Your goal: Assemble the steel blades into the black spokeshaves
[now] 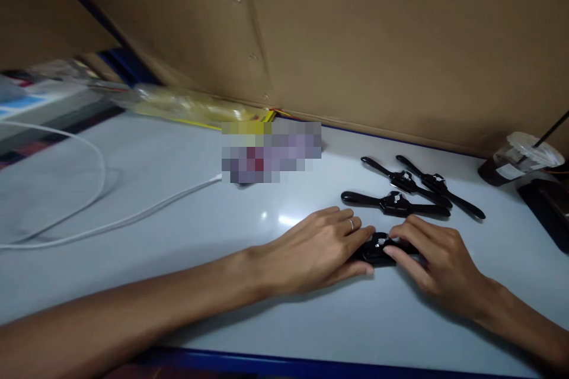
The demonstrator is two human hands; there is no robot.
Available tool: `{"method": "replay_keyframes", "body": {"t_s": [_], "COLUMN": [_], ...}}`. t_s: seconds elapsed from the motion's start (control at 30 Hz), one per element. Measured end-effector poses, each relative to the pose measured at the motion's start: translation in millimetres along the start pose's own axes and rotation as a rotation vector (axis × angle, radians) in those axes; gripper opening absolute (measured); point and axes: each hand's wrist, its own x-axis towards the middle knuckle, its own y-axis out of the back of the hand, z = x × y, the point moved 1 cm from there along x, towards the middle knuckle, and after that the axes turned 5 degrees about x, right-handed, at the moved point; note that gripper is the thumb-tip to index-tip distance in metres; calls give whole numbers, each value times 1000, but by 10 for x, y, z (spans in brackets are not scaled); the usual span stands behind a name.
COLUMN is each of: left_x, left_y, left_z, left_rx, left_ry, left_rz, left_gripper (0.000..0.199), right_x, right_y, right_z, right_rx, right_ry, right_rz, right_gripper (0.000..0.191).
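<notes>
A black spokeshave [379, 256] lies low over the white tabletop between my two hands. My left hand [322, 249] grips its left handle, fingers over the top and thumb along the near side. At the other end, my right hand [438, 254] has its fingers and thumb closed near the right handle and the middle of the body. Both handles are largely hidden under the hands. Just beyond, three more black spokeshaves rest on the table: one lies crosswise [395, 204], another [405, 180] slants behind it, and the last [440, 183] is farthest right.
A lidded plastic cup [518, 160] with a dark drink and straw stands at the right, beside a black flat object [546, 210]. A white cable [133, 219] runs to a blurred-out item [280, 154]. Clear plastic packaging [191, 108] lies along the cardboard wall [355, 41].
</notes>
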Motion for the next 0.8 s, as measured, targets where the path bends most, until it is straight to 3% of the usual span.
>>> {"method": "replay_keyframes", "body": {"t_s": [0.13,0.37,0.8], "left_x": [10,14,20], "left_y": [9,-4,-28], "left_z": [140,272,283], "left_rx": [-37,-49,-51], "left_ry": [53,102,96], "left_rz": [-42,-58,-36], "left_gripper": [35,30,27], "right_x": [-27,-40,-40], "right_y": [-84,-159,-249], "right_z": [-102,-181,-186], "right_rx": [-152,-223,-65], "right_ry": [29,52,-40], "right_rz": [9,68,79], "right_gripper": [33,30,23]}}
